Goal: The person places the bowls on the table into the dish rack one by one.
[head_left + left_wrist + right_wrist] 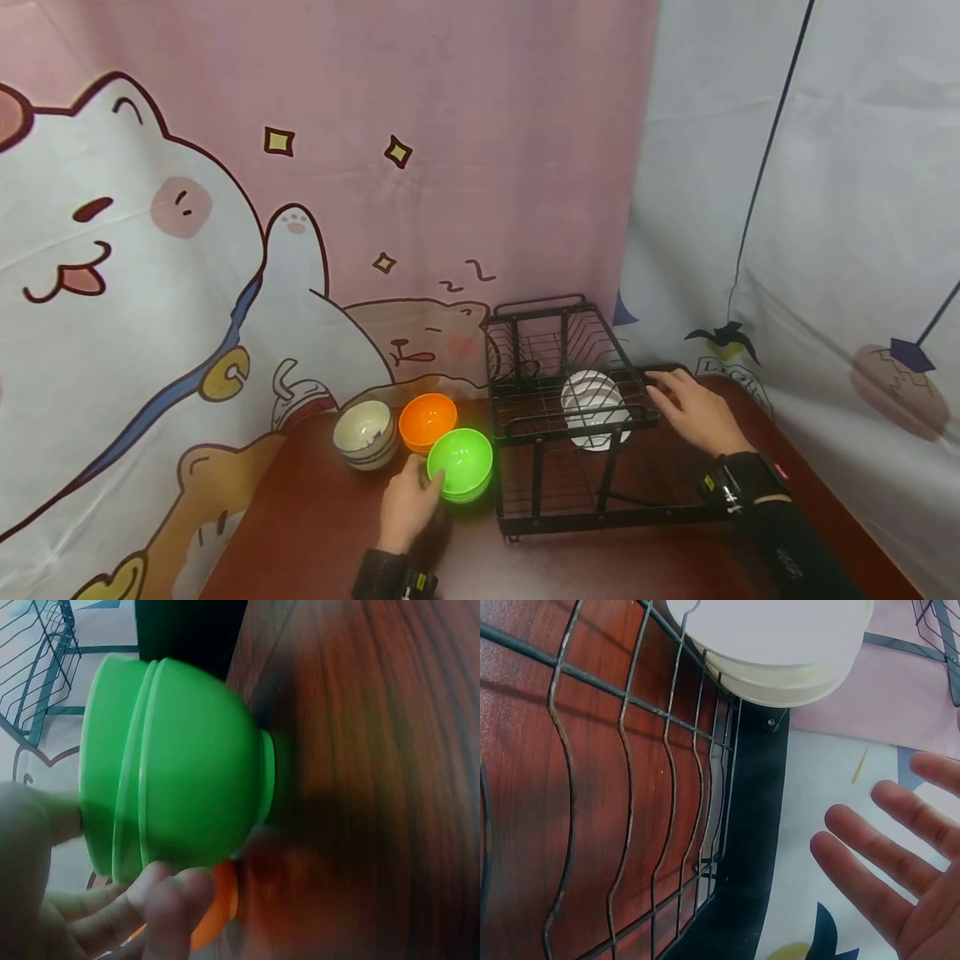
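Note:
My left hand (407,502) is at the near left side of two nested green bowls (463,461) and pinches their rim. In the left wrist view the thumb hooks over the rim of the green bowls (187,765), and the other fingers lie against the outer wall. Just behind stands a stack of orange bowls (427,421). My right hand (697,412) hovers at the right side of the black dish rack (573,429). Its fingers (870,874) are spread and hold nothing in the right wrist view. Several white dishes (780,637) sit stacked in the rack.
Patterned cream bowls (366,433) are stacked left of the orange ones. The two-tier rack, with its wire upper basket (540,354), stands on the brown wooden table (315,533). A printed cartoon curtain (450,183) hangs behind the table.

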Demonstrator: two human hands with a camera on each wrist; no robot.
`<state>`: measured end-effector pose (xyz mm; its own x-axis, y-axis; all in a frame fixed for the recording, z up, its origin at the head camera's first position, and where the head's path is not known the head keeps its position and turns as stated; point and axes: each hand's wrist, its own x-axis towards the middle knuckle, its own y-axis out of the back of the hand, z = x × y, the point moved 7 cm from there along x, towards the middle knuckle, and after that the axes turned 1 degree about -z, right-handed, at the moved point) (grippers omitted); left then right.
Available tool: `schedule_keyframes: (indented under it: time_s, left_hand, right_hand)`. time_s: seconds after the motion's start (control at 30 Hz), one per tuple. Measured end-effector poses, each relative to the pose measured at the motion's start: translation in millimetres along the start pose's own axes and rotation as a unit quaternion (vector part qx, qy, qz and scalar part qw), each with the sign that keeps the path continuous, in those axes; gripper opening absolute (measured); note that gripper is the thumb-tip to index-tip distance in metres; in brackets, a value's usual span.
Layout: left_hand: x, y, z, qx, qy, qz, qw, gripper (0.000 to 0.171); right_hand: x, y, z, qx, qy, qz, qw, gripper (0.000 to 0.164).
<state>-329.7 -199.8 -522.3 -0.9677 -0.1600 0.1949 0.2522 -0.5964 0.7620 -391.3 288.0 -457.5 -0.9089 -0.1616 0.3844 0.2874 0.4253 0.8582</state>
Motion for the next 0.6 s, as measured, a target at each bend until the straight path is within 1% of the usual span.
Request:
schedule_keyframes:
  time_s: [0.1, 0.2, 0.27, 0.4, 0.5, 0.6]
  left_hand:
    - [2.7, -1.2, 3.7, -0.010, -0.001, 0.007, 0.9999, 0.023]
    - [5.8, 1.0, 8.8, -0.013, -0.016, 0.017, 0.9996, 0.020]
    - [7.3, 2.5, 10.5, -0.007, -0.022, 0.025, 0.9994, 0.017]
    - [7.9, 4.9, 12.1, 0.017, -0.028, 0.041, 0.9986, 0.003]
    - [6.2, 6.8, 14.7, 0.037, -0.040, 0.052, 0.9972, 0.009]
    - [3.2, 9.1, 18.8, 0.047, -0.052, 0.057, 0.9959, 0.010]
  right_hand:
    - [1, -1, 2, 0.006, -0.004, -0.004, 1.000, 0.047]
    - [0, -2, 4, 0.011, -0.006, -0.004, 1.000, 0.047]
    - [1, -2, 5, 0.018, -0.007, -0.006, 1.000, 0.047]
    - [1, -5, 6, 0.034, -0.007, -0.019, 0.999, 0.047]
    - [0, -8, 6, 0.042, -0.006, -0.027, 0.999, 0.047]
    - [-2, -10, 7, 0.044, -0.005, -0.029, 0.999, 0.046]
